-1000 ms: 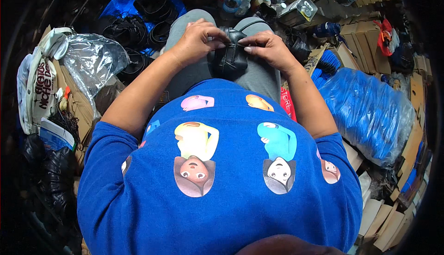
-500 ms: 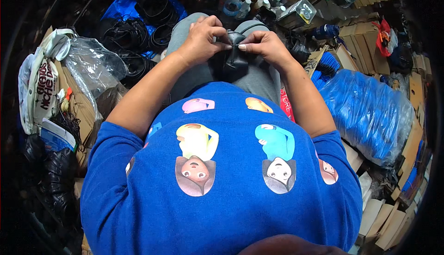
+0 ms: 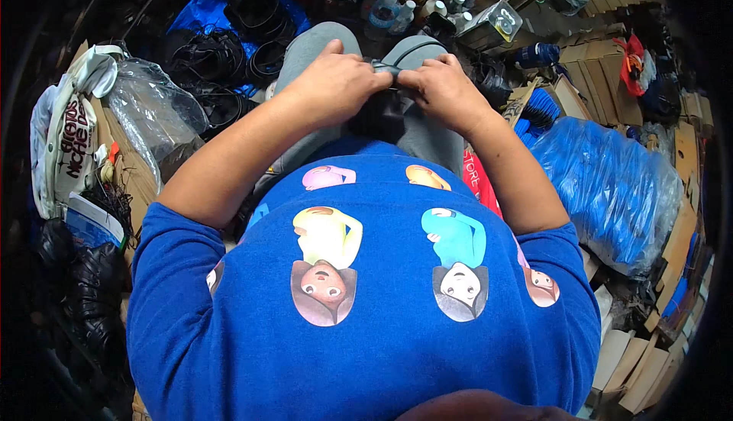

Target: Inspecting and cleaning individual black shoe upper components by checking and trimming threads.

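Above my lap, a dark, shiny, leather-like piece point(image 3: 386, 67) is stretched between my two hands. My left hand point(image 3: 336, 81) closes on its left end, thumb side toward the middle. The other end is gripped by my right hand point(image 3: 444, 89), fingers curled around it. Below the hands a black part point(image 3: 382, 116) hangs in shadow between my thighs; whether it belongs to the same piece I cannot tell. Across my right knee runs a thin black strip point(image 3: 416, 45). The fingertips are mostly hidden behind the hands.
Several small bottles point(image 3: 424, 1) stand ahead. Black straps or coils point(image 3: 252, 9) lie on a blue sheet at far left. A plastic-wrapped blue bundle point(image 3: 607, 192) is on the right, near cardboard pieces point(image 3: 603, 77). To the left are a white cloth bag point(image 3: 65, 138) and clear plastic point(image 3: 156, 100).
My hands have turned over from a fingertip pinch to a closed grip, knuckles up. The dark piece is now folded or rolled narrower between them, and more of my knees shows.
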`<act>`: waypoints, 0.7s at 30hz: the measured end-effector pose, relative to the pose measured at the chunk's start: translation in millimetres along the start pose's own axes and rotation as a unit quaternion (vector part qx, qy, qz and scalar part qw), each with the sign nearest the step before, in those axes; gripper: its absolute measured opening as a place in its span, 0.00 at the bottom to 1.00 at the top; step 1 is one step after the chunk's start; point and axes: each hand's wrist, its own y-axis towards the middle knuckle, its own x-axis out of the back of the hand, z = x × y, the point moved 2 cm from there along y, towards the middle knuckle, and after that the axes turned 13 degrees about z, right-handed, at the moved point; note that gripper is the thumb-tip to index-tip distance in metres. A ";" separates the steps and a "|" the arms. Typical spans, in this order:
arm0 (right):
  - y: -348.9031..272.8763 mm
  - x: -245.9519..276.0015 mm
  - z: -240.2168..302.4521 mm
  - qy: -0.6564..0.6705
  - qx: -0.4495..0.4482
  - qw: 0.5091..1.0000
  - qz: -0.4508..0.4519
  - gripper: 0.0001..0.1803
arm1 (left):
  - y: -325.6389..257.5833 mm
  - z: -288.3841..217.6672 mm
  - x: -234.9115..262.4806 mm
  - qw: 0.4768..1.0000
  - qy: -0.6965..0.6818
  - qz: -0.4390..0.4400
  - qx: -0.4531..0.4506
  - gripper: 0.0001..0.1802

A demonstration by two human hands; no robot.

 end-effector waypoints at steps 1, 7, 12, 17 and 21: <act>-3.4 -0.4 -1.2 0.001 0.000 1.000 0.001 0.07 | -6.0 7.0 -4.5 1.000 -0.023 0.012 0.000 0.09; -36.1 -9.2 -41.5 0.043 -0.059 0.996 -0.046 0.06 | -62.2 54.0 -19.3 0.990 -0.127 -0.004 0.066 0.04; -33.1 -12.0 -58.0 0.574 -0.095 0.807 -0.099 0.08 | -67.5 70.0 -15.7 0.813 -0.551 -0.165 0.087 0.04; 9.1 -2.4 -11.9 0.808 0.074 0.548 -0.206 0.11 | -14.8 34.0 0.8 0.510 -0.814 -0.236 -0.148 0.07; -0.3 -14.1 -32.1 0.801 0.072 0.563 -0.192 0.13 | -20.5 51.7 -20.2 0.481 -0.850 -0.170 -0.135 0.09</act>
